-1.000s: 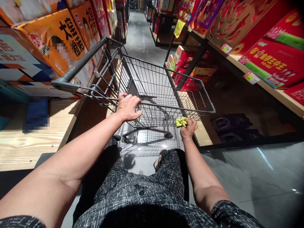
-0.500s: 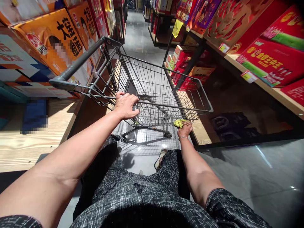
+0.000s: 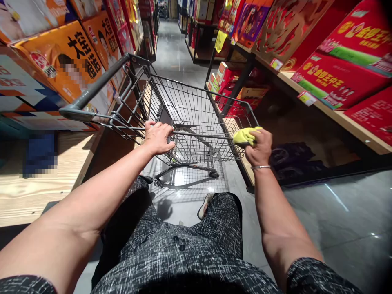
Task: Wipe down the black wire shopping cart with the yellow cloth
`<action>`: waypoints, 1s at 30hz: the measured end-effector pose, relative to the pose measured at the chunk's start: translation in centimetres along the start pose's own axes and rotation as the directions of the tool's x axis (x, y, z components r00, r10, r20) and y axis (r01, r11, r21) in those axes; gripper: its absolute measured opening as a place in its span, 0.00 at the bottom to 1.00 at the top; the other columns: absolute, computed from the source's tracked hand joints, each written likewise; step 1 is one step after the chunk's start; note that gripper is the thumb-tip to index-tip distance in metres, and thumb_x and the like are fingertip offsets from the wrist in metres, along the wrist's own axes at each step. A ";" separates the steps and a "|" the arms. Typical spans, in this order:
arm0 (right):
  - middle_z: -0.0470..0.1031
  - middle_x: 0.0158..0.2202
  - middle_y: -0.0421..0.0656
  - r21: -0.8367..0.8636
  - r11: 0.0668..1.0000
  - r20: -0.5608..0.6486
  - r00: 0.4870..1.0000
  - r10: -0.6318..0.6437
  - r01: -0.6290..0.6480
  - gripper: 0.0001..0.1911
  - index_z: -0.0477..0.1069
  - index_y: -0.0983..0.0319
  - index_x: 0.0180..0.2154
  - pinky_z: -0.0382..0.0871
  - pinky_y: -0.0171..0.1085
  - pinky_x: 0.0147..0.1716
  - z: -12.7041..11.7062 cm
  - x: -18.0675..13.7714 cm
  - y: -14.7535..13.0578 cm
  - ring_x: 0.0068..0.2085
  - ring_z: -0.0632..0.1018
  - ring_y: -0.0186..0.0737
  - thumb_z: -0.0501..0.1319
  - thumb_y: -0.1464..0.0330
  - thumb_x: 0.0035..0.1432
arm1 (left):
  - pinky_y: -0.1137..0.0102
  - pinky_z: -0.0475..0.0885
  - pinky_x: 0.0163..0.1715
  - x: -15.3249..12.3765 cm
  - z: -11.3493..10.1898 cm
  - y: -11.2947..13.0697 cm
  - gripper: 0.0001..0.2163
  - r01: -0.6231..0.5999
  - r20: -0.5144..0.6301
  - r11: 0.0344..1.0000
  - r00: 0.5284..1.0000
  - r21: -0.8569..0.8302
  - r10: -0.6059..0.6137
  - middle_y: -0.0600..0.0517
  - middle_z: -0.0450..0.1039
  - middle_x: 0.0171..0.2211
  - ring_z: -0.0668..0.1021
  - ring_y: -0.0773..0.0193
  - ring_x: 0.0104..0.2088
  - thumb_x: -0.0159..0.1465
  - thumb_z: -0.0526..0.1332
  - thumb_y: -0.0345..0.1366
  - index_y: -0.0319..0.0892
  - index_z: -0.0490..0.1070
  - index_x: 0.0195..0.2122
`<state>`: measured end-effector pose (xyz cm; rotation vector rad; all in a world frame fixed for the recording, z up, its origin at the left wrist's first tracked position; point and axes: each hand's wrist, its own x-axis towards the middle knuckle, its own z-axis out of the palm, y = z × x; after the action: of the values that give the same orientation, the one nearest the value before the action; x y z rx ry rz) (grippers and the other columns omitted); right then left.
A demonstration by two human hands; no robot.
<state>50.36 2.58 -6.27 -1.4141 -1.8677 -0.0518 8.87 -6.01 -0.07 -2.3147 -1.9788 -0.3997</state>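
Note:
A grey wire shopping cart (image 3: pixel 196 98) stands sideways in front of me, its handle toward the left. My left hand (image 3: pixel 158 138) grips the near top rail, fingers curled over it and thumb to the right. Farther right along the same rail, my right hand (image 3: pixel 259 148) is closed around a yellow cloth (image 3: pixel 245 136). The cloth is bunched against the rail near the cart's right-hand corner, hiding that piece of it. Through the wires I see the floor and the lower frame with its wheels.
Orange boxes (image 3: pixel 61 65) are stacked on the left, above a wooden ledge (image 3: pixel 27 204) with a dark blue item. On the right, a shelf (image 3: pixel 346 126) holds red gift boxes (image 3: pixel 324 77), with smaller boxes on a low shelf. A grey tiled aisle (image 3: pixel 173 45) runs ahead between shelves.
My right hand has risen from below the cart's rail and moved right, bringing the yellow cloth up against the rail. My left hand keeps its hold; the view has shifted slightly.

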 end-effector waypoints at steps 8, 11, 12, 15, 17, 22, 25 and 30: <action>0.75 0.45 0.44 -0.098 0.995 0.371 0.926 0.066 -0.031 0.24 0.75 0.58 0.49 0.71 0.42 0.43 0.2 3.7 -0.1 0.44 0.76 0.47 0.64 0.66 0.46 | 0.47 0.55 0.59 0.2 0.0 0.4 0.14 0.004 0.006 0.999 1.000 0.046 -0.005 0.48 0.77 0.44 0.73 0.45 0.51 0.59 0.61 0.48 0.50 0.73 0.44; 0.75 0.44 0.45 -0.134 0.989 0.349 0.931 0.111 -0.068 0.24 0.74 0.58 0.49 0.71 0.42 0.41 0.2 3.1 -0.7 0.44 0.76 0.48 0.64 0.64 0.47 | 0.48 0.55 0.59 0.9 0.2 0.0 0.20 0.006 0.032 0.997 0.999 0.078 -0.008 0.46 0.75 0.49 0.71 0.43 0.55 0.59 0.61 0.51 0.50 0.73 0.50; 0.74 0.44 0.45 -0.135 0.987 0.336 0.934 0.123 -0.082 0.25 0.74 0.58 0.49 0.71 0.42 0.41 0.2 2.8 -0.9 0.44 0.76 0.48 0.64 0.64 0.47 | 0.48 0.55 0.59 1.2 0.3 -0.2 0.21 0.009 0.042 0.997 0.999 0.083 -0.013 0.45 0.75 0.51 0.71 0.42 0.56 0.59 0.61 0.51 0.50 0.73 0.52; 0.74 0.45 0.46 -0.118 0.987 0.284 0.948 0.142 -0.113 0.25 0.74 0.58 0.50 0.71 0.43 0.43 0.5 1.8 -1.7 0.44 0.75 0.48 0.64 0.63 0.47 | 0.47 0.56 0.59 2.3 0.2 -0.8 0.24 0.015 0.083 0.997 0.996 0.081 -0.022 0.44 0.72 0.54 0.68 0.39 0.59 0.59 0.62 0.52 0.50 0.73 0.55; 0.73 0.46 0.47 -0.117 0.984 0.253 0.954 0.160 -0.134 0.26 0.73 0.59 0.50 0.71 0.44 0.45 0.8 1.5 -2.2 0.45 0.75 0.49 0.64 0.64 0.47 | 0.46 0.56 0.59 2.9 0.2 -1.2 0.26 0.012 0.110 0.997 0.994 0.075 -0.020 0.43 0.71 0.56 0.68 0.37 0.60 0.59 0.63 0.53 0.50 0.73 0.57; 0.73 0.45 0.47 -0.129 0.982 0.284 0.943 0.173 -0.141 0.26 0.73 0.60 0.50 0.72 0.44 0.46 0.6 1.7 -2.6 0.44 0.75 0.48 0.63 0.65 0.46 | 0.45 0.59 0.58 3.5 0.1 -1.5 0.30 0.008 0.135 0.997 0.991 0.079 -0.018 0.40 0.69 0.59 0.67 0.35 0.60 0.59 0.64 0.53 0.50 0.71 0.61; 0.73 0.44 0.46 -0.121 0.987 0.330 0.933 0.143 -0.109 0.26 0.72 0.60 0.49 0.72 0.43 0.45 0.0 1.7 -2.3 0.45 0.76 0.48 0.64 0.65 0.45 | 0.46 0.60 0.57 3.2 0.0 -1.0 0.30 0.009 0.134 0.996 0.991 0.085 -0.020 0.40 0.68 0.60 0.67 0.35 0.60 0.59 0.64 0.53 0.50 0.71 0.62; 0.74 0.46 0.46 -0.121 0.988 0.268 0.956 0.121 -0.091 0.25 0.72 0.58 0.49 0.72 0.43 0.42 -0.5 0.3 -1.0 0.43 0.76 0.48 0.65 0.62 0.46 | 0.46 0.59 0.59 2.3 -0.2 -0.2 0.30 0.002 0.109 0.999 0.994 0.051 -0.008 0.39 0.67 0.62 0.66 0.37 0.62 0.59 0.64 0.52 0.48 0.70 0.62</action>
<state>49.81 2.18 -5.35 -1.6640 -2.0329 0.1045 8.94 -3.80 0.70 -2.3482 -2.0176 -0.2244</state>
